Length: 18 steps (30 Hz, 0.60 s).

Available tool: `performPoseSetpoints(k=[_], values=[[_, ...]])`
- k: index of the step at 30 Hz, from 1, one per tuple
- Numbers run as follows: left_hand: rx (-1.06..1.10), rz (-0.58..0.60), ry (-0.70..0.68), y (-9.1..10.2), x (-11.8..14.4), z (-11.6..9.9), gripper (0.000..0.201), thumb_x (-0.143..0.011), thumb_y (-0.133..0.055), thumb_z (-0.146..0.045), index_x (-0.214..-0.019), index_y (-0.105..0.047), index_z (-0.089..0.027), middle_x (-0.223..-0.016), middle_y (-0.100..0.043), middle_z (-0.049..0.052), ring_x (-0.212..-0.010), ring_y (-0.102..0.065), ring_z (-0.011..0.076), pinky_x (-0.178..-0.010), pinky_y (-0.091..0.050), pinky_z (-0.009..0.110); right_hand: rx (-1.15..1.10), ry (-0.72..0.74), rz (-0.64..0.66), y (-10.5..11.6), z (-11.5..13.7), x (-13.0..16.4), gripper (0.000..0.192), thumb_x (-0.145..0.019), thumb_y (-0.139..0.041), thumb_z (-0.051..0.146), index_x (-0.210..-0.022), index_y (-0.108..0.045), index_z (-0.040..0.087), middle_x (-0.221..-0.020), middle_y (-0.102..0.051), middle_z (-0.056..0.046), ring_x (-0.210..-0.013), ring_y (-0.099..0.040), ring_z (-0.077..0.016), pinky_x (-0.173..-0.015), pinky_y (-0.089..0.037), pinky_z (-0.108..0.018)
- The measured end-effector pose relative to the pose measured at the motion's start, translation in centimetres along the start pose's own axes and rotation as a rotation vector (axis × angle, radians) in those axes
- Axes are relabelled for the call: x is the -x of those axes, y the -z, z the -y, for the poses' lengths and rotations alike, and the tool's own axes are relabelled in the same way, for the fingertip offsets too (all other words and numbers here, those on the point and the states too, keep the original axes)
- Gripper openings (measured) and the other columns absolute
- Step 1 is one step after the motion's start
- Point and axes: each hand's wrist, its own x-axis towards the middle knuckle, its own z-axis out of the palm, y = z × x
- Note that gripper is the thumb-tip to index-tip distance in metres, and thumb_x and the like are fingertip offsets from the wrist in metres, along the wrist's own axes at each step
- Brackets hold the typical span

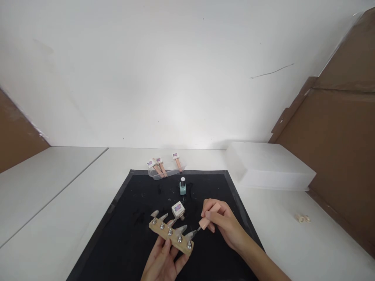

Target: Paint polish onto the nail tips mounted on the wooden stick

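Note:
My left hand [165, 260] grips a wooden nail-tip stand [172, 239] from below, tilted down to the right. Several clear nail tips [181, 229] rise from its metal knobs. In my right hand [222, 220] is a nail polish brush [209, 216] by its peach cap, the brush end meeting or very near the rightmost nail tip [191, 235]. Behind the stand lies a square white polish bottle [178, 210] with a purple label, its neck uncapped and pointing toward me. Farther back stands a small mint-green polish bottle [183, 187] with a white cap.
A clear plastic tray [159, 176] at the back of the black mat [129, 234] holds several white bottles with peach caps. A white box [269, 164] sits at the back right. Two small beige pieces [302, 218] lie on the white table to the right.

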Motion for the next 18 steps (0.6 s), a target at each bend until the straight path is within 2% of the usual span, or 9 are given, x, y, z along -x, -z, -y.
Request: performPoseSetpoints(k=[6, 14, 18], values=[[-0.007, 0.011, -0.005, 0.0, 0.0, 0.0, 0.067, -0.076, -0.065, -0.027, -0.136, -0.034, -0.031, -0.103, -0.07, 0.009, -0.094, -0.065, 0.0259, -0.074, -0.051, 0.035, 0.005, -0.01, -0.027, -0.1, 0.2, 0.0, 0.012, -0.07, -0.062, 0.021, -0.06, -0.062, 0.015, -0.058, -0.049, 0.004, -0.041, -0.037, -0.0055, -0.042, -0.026, -0.022], [0.023, 0.02, 0.015, 0.7, -0.4, 0.0, 0.09, -0.071, -0.07, -0.028, -0.141, -0.015, -0.037, -0.102, -0.072, 0.007, -0.095, -0.065, 0.0267, -0.076, -0.051, 0.037, 0.011, -0.019, -0.054, 0.1, 0.1, -0.1, 0.01, -0.068, -0.059, 0.018, -0.059, -0.06, 0.015, -0.056, -0.048, 0.004, -0.042, -0.037, -0.0064, -0.042, -0.027, -0.022], [0.013, 0.009, 0.018, 1.2, -0.6, 0.1, 0.087, -0.074, -0.068, -0.027, -0.141, -0.014, -0.038, -0.104, -0.071, 0.007, -0.094, -0.065, 0.0248, -0.077, -0.05, 0.037, 0.012, -0.023, -0.064, 0.1, 0.1, -0.1, 0.009, -0.067, -0.057, 0.017, -0.058, -0.059, 0.015, -0.055, -0.048, 0.004, -0.041, -0.037, -0.0065, -0.042, -0.026, -0.022]])
